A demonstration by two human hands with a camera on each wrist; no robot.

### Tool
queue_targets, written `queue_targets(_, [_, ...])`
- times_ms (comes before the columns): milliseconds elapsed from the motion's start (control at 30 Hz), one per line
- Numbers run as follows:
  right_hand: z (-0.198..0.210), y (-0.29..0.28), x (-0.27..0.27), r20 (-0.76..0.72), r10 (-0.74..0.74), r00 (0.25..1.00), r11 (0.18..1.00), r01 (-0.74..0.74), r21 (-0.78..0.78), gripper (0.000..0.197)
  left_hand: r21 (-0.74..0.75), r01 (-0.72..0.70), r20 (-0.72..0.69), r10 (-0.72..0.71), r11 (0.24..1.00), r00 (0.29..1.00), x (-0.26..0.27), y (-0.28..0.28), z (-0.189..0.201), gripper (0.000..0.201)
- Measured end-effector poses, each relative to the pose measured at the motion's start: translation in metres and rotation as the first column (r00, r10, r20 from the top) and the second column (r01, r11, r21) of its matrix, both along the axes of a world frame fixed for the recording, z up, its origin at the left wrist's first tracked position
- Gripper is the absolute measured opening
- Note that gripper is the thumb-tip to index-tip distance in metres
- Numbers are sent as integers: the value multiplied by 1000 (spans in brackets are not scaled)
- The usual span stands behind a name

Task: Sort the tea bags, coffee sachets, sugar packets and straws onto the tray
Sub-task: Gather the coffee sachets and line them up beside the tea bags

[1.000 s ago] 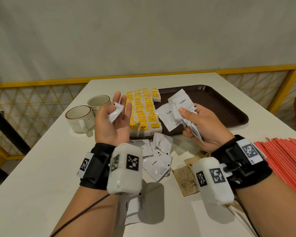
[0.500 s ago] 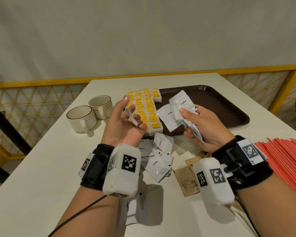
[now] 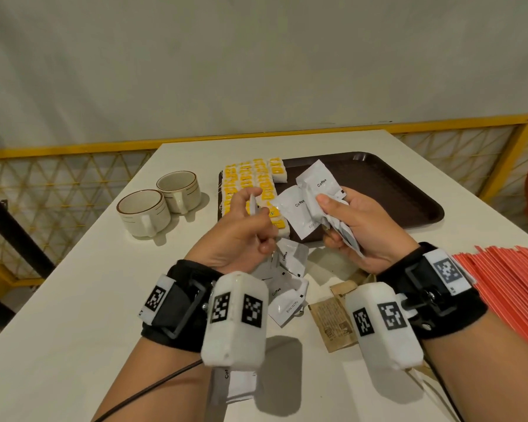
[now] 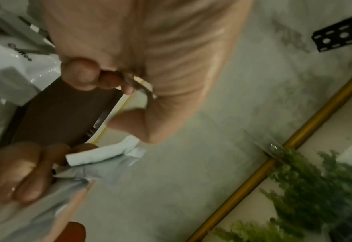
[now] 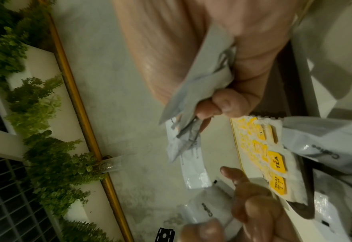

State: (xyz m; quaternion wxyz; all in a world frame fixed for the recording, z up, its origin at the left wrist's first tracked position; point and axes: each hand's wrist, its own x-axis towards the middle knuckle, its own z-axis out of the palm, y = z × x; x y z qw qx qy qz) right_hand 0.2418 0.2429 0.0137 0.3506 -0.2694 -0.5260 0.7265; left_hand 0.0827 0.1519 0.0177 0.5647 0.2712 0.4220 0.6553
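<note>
1. The left hand is now turning edge-on and moving toward the right hand, its sachet no longer lying flat on the palm; I judge it is joining the bundle.
2. The left grip is pinching one white coffee sachet.
3. The right grip is clamping a fan of coffee sachets above the tray.
4. More sachets are lying on the surface.

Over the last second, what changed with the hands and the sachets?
The left hand curled from open-palmed around its single white coffee sachet, turned it edge-on and carried it right, toward the right hand. That hand kept gripping its fanned bunch of white coffee sachets above the brown plastic tray.
</note>
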Motion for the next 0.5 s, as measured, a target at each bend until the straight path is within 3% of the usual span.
queue_targets(100, [-1,2,1,8,-18,1000,1000,18,-8,23,45,-15,-113,20,999,993,2,4,-2,60])
queue_targets(267, [0,1,0,-3,-21,1000,999,21,-24,22,31,-138,-303,141,990,943,7,11,-8,32])
queue_targets(400, [0,2,1,-14,-27,1000,999,27,-26,23,-14,-187,-324,172,982,930,7,10,-6,35])
queue_targets(500, [-1,3,1,-16,-25,1000,999,25,-25,21,4,-201,-436,182,980,881,8,9,-7,34])
